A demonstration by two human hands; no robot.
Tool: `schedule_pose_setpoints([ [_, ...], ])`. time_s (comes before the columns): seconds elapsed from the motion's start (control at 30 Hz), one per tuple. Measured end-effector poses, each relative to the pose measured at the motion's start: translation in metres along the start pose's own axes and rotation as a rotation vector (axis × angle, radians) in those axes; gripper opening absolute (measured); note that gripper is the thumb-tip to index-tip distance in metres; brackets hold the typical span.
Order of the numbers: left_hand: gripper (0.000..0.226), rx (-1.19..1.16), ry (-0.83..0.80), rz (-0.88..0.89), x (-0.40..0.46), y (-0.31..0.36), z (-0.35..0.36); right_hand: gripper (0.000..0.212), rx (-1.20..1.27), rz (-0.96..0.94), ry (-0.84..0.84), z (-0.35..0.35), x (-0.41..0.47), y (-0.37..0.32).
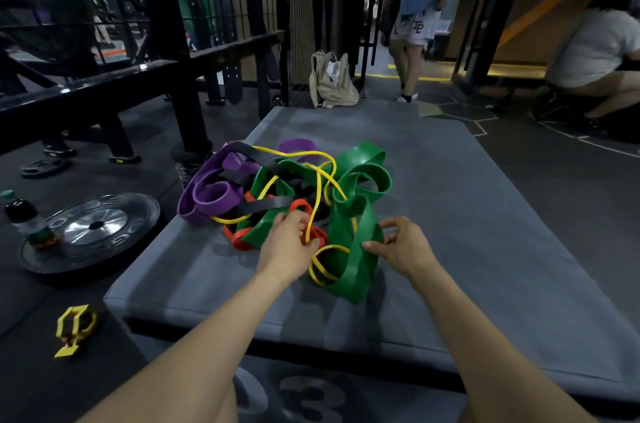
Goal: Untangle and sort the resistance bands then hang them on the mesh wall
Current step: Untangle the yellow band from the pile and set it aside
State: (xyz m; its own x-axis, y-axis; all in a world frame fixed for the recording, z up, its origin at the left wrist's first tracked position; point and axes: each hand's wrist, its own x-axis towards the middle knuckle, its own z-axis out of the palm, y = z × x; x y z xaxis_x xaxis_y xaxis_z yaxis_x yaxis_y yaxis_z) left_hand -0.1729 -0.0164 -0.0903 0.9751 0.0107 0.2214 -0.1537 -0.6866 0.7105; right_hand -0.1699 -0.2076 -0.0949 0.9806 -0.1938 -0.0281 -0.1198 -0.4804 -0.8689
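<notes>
I'm barely started — the knotted pile of coloured rubber resistance bands [287, 194] lies unsorted on the grey padded mat [467, 215]; my left hand [289, 242] pinches the thin yellow band [317, 194], my right hand [403, 246] pinches the wide green band [356, 267], nothing hung yet.

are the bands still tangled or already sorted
Tangled: the green band, yellow band, purple band, black and red bands loop through each other in one heap on the grey mat.

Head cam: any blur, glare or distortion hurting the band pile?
Head view: dim gym light, soft overall; wide-angle bending at edges, rack leans; glare on weight plate only; tangled bands and both hands, left, right, readable, colours distinct.
</notes>
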Motion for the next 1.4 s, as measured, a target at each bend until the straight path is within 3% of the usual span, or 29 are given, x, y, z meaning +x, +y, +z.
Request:
schedule_pose_setpoints([
  [0.17, 0.04, 0.192, -0.143, 0.144, 0.0, -0.001, 0.01, 0.062, 0.129, 0.044, 0.084, 0.002, 0.014, -0.001],
  [0.27, 0.029, 0.173, -0.149, 0.166, 0.003, 0.001, 0.012, 0.039, 0.127, -0.031, 0.067, 0.002, 0.015, -0.003],
  [0.33, 0.033, 0.017, -0.147, 0.073, 0.006, 0.006, 0.009, 0.035, 0.114, -0.139, -0.016, 0.003, 0.011, -0.008],
  [0.4, 0.046, -0.201, -0.147, -0.073, 0.01, 0.011, 0.005, 0.044, -0.024, -0.255, -0.15, 0.01, 0.004, -0.015],
  [0.5, 0.029, -0.286, -0.091, -0.106, 0.013, 0.008, 0.004, 0.048, -0.189, -0.35, -0.282, 0.023, -0.004, -0.028],
  [0.57, 0.016, -0.285, -0.026, -0.132, 0.015, 0.004, 0.001, 0.047, -0.103, -0.328, -0.254, 0.026, -0.004, -0.035],
  [0.7, 0.006, -0.198, 0.017, -0.108, 0.014, 0.001, -0.004, 0.037, -0.139, -0.211, 0.046, 0.025, 0.016, -0.025],
  [0.8, 0.008, -0.135, 0.02, -0.054, 0.011, -0.004, -0.005, 0.042, -0.236, -0.002, 0.005, 0.034, 0.024, -0.01],
  [0.93, 0.032, -0.157, 0.012, -0.069, 0.013, -0.009, -0.009, 0.041, -0.104, 0.052, -0.043, 0.042, 0.027, -0.01],
  [1.23, 0.028, -0.381, 0.036, -0.108, 0.017, -0.004, -0.01, 0.007, 0.174, -0.198, 0.051, 0.013, 0.016, -0.03],
  [1.4, 0.025, -0.633, -0.019, -0.146, 0.014, 0.006, -0.007, 0.013, 0.349, -0.072, -0.27, -0.003, -0.016, -0.043],
])
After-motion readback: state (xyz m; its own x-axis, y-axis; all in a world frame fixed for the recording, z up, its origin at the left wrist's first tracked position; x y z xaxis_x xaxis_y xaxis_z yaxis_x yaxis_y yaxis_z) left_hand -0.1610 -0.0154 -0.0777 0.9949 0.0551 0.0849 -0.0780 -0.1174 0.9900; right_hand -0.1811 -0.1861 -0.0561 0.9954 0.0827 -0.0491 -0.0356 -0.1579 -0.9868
